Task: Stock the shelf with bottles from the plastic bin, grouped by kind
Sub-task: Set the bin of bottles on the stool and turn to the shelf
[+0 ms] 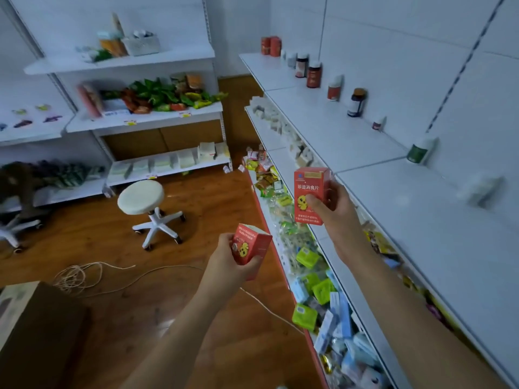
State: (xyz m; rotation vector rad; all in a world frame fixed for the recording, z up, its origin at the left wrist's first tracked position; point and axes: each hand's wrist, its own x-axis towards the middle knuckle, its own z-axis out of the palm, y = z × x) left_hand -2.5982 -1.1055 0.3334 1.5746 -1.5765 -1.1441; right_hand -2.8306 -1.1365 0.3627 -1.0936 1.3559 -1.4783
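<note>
Beside the white metal top shelf (351,130), the right hand (334,209) grips one red cardboard carton with a yellow chick (310,195) upright, label outward, probably ready to set down. The left hand (236,256) clasps a second matching red carton (250,248), tilted, lower down. Some ten assorted bottles (314,74) line the shelf's back wall; the plastic bin isn't visible.

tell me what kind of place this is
Probably a small shop or pharmacy stockroom: white retail shelving carries a row of pill bottles, a lower shelf holds packaged goods, and each hand holds a red medicine box.
</note>
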